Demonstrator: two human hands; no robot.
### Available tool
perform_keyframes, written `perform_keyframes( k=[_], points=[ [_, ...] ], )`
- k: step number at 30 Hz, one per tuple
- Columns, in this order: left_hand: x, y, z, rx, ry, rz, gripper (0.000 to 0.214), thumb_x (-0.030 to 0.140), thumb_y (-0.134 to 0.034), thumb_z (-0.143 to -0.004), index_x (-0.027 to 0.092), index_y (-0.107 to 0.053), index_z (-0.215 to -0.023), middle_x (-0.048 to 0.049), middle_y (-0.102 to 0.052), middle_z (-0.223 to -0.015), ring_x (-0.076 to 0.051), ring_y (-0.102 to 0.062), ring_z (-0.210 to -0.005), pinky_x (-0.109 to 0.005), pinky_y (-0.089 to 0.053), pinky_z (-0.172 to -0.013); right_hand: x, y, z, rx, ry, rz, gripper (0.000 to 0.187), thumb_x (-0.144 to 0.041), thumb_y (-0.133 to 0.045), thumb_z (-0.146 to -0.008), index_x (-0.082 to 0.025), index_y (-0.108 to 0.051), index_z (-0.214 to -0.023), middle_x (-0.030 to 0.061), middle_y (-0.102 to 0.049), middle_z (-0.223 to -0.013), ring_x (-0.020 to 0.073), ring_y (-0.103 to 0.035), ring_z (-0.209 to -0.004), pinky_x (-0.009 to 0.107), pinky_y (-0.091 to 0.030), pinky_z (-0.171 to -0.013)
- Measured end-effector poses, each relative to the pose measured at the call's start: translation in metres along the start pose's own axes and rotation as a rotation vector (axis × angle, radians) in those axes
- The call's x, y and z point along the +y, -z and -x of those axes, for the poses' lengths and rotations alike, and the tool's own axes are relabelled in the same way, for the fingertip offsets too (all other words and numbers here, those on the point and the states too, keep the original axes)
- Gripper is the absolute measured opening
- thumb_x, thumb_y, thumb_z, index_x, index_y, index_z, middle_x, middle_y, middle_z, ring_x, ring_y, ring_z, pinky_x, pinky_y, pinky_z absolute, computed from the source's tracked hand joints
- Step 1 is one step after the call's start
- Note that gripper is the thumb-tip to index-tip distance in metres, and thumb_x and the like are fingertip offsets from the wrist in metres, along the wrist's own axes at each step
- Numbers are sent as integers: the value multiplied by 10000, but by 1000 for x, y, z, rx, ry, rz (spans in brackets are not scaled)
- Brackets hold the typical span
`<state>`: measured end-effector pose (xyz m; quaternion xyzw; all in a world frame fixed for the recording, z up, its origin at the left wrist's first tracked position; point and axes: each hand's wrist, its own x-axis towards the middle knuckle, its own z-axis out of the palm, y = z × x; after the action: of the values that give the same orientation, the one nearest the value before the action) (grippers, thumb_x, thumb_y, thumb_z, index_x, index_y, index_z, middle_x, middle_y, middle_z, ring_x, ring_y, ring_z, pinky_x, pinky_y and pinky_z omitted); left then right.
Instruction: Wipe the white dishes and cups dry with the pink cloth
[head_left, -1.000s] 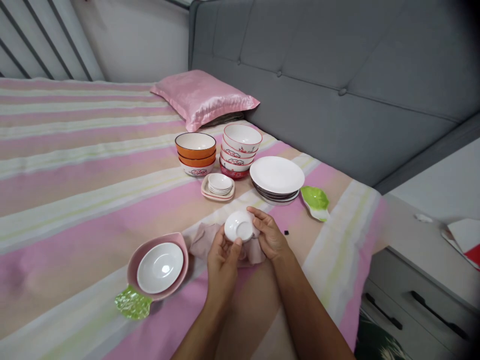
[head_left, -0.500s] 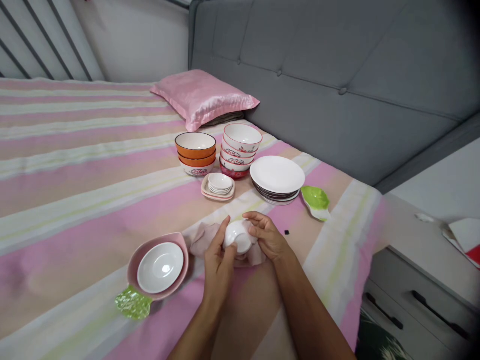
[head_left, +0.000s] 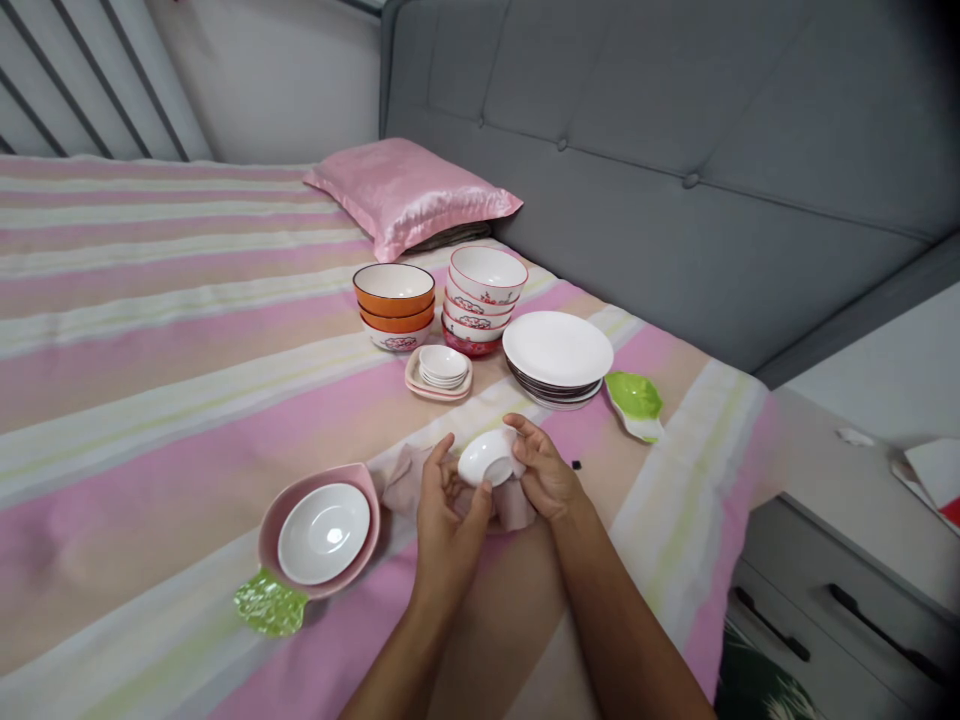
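Observation:
A small white dish [head_left: 486, 456] is tilted above the bed, its footed underside towards me. My right hand [head_left: 546, 468] pinches its right edge between thumb and fingers. At its lower left, my left hand [head_left: 451, 510] holds it with the thumb by the foot and the fingers behind. A crumpled pale pink cloth [head_left: 516, 508] lies below and behind the hands. To the left, a white bowl [head_left: 324, 534] sits in a pink bowl [head_left: 273, 530] with a green leaf-shaped handle. Farther back, several small white dishes [head_left: 442, 362] are stacked on square dishes [head_left: 414, 384].
Orange bowls [head_left: 393, 302] and patterned white bowls [head_left: 486, 282] stand stacked behind. White plates [head_left: 558, 348] form a pile beside a green leaf-shaped dish [head_left: 634, 402]. A pink pillow [head_left: 409, 190] rests near the grey headboard [head_left: 645, 130]. A drawer cabinet [head_left: 847, 560] stands at right.
Both hands have turned the small white dish, so it tilts more and sits slightly higher and to the right. The right hand has moved off the cloth. The stacks stay put.

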<state>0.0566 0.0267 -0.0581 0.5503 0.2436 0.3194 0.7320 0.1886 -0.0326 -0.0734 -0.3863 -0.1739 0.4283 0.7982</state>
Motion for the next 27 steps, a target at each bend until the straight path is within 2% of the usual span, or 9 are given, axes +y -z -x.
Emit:
perform_keyframes(
  k=[3,5,8,12,16,22,27],
  points=[
    [-2,-2,-2,-53,94,101,406,315,-628,-763,137,-490,-1100,-114,-629,-1065,-190,-609,-941,-281,-479,-778,0,0,-1,-3,6,-15,433,-232,-813,-586,-224,-559,-937,-48,-634,-683,75,-577,-580,149,-467,-555],
    [-2,-2,-3,-76,90,135,348,325,-607,-784,141,-513,-1064,-107,-635,-1073,-188,-603,-975,-271,-470,-804,0,-1,-1,-20,1,1,418,-224,-803,-600,-225,-538,-923,-57,-615,-654,69,-557,-542,140,-451,-521],
    [1,-2,-3,-61,31,103,408,335,-586,-800,148,-500,-1153,-100,-614,-1143,-195,-574,-1052,-282,-445,-883,-1,-2,0,-46,1,19,417,-224,-793,-614,-223,-522,-930,-50,-620,-675,69,-554,-541,141,-445,-508],
    [5,1,-2,-30,9,-34,534,368,-563,-811,150,-445,-1284,-107,-537,-1284,-222,-507,-1162,-307,-405,-959,-1,-2,1,-72,-10,37,405,-231,-787,-621,-221,-518,-924,-39,-624,-686,75,-560,-548,149,-445,-506],
    [6,6,-3,-41,-56,-185,569,375,-526,-838,173,-390,-1353,-92,-483,-1351,-228,-452,-1221,-338,-355,-1014,-1,-1,1,-72,-20,35,410,-235,-800,-600,-216,-520,-898,-33,-633,-700,80,-570,-562,157,-453,-517],
    [12,14,-4,-124,-122,-397,602,377,-520,-841,180,-350,-1383,-106,-520,-1301,-240,-523,-1103,-350,-426,-913,0,-1,2,-62,-37,61,423,-249,-817,-569,-210,-518,-867,-47,-608,-670,73,-544,-532,148,-425,-483],
    [15,16,-5,-148,-180,-455,592,330,-546,-825,170,-378,-1369,-111,-569,-1221,-255,-517,-1093,-341,-433,-869,1,1,2,-84,-47,76,400,-235,-813,-580,-205,-522,-852,-55,-591,-652,62,-522,-517,141,-408,-475]
  ],
)
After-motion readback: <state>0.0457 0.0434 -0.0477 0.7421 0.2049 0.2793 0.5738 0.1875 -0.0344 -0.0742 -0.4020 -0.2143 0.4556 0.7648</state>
